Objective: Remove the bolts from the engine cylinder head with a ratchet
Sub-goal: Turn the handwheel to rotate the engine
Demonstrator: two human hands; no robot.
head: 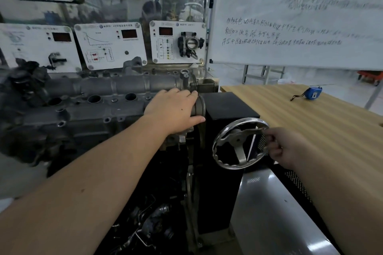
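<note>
The grey engine cylinder head [87, 107] lies across the left of the view on a black engine stand [223, 109]. Several bolt heads and round plug holes show along its top face. My left hand [174, 109] rests flat on the head's right end, with the thumb pressed along the round flange there. My right hand [284, 147] grips the handle of the chrome handwheel [238, 145] on the stand's side. No ratchet is in view.
A wooden table [310, 122] stands to the right with a blue tape measure [313, 93] on it. Behind are white instrument panels [109, 45] and a whiteboard [300, 16]. Dark engine parts [153, 223] lie below the stand.
</note>
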